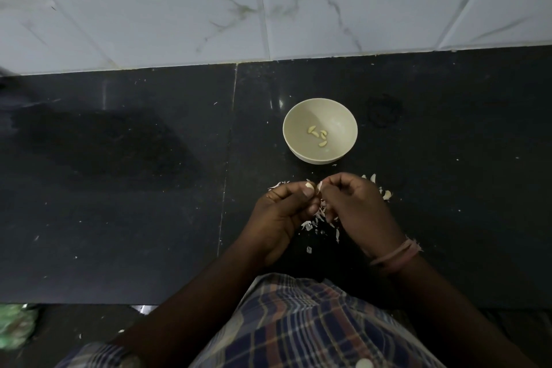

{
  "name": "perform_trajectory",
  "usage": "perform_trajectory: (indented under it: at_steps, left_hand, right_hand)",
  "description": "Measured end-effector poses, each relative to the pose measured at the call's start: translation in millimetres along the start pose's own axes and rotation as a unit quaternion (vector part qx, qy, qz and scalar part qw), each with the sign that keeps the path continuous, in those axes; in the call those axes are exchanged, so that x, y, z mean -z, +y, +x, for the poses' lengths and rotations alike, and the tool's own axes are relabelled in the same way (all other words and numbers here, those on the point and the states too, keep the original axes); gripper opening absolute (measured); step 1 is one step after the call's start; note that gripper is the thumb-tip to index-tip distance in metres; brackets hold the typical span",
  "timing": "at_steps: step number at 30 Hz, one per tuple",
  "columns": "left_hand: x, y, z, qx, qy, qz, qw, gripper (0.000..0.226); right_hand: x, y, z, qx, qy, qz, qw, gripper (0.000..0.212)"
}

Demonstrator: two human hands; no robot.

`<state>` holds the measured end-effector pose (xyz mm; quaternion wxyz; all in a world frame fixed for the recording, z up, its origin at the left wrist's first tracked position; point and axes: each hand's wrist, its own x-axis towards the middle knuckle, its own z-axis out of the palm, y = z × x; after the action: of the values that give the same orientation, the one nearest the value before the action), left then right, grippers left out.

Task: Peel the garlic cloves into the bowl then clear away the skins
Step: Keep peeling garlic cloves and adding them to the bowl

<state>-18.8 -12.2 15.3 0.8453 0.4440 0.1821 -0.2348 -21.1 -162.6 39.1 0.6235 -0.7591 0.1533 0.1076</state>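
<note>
A pale bowl (298, 146) stands on the black counter with several peeled garlic cloves (319, 135) inside. Just in front of it, my left hand (283, 212) pinches a garlic clove (310, 186) between thumb and fingers. My right hand (355, 209) pinches a strip of skin (319, 185) at that clove's tip. Loose white skins (316, 221) lie on the counter below and between my hands. Unpeeled cloves (386, 194) sit to the right, partly hidden behind my right hand.
The black stone counter (119, 188) runs to a white marble-tiled wall (268, 9) at the back. A seam crosses the counter left of the bowl. Something green (15, 326) lies below the counter's front edge at the lower left.
</note>
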Motion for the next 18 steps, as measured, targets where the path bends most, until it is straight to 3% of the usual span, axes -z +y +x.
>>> perform_trajectory:
  at_steps: [3,8,10,13,16,18]
  left_hand:
    - [1.0,1.8,-0.2,0.008,0.0,-0.027,1.0,0.015]
    - [2.8,3.2,-0.5,0.013,-0.015,-0.043,0.999,0.023]
    - [2.1,2.3,-0.3,0.009,-0.011,-0.04,0.999,0.024]
    - [1.4,2.1,-0.6,-0.002,-0.008,-0.035,0.999,0.025]
    - [2.5,1.8,-0.4,-0.019,-0.003,-0.028,0.999,0.025]
    - [3.1,0.7,0.4,-0.028,0.006,-0.027,0.999,0.025]
  right_hand:
    - [-0.7,0.4,1.6,-0.008,0.026,0.085,0.996,0.025]
    - [0.6,9.5,1.1,0.089,0.083,-0.11,0.987,0.053]
    - [-1.1,14.0,2.4,0.114,0.092,-0.186,0.972,0.046]
    - [-3.4,19.1,4.4,0.116,0.057,-0.186,0.974,0.004]
    - [-4.5,19.7,0.9,0.141,0.035,-0.246,0.958,0.025]
    - [-5.6,16.1,-1.4,0.153,0.043,-0.265,0.951,0.027]
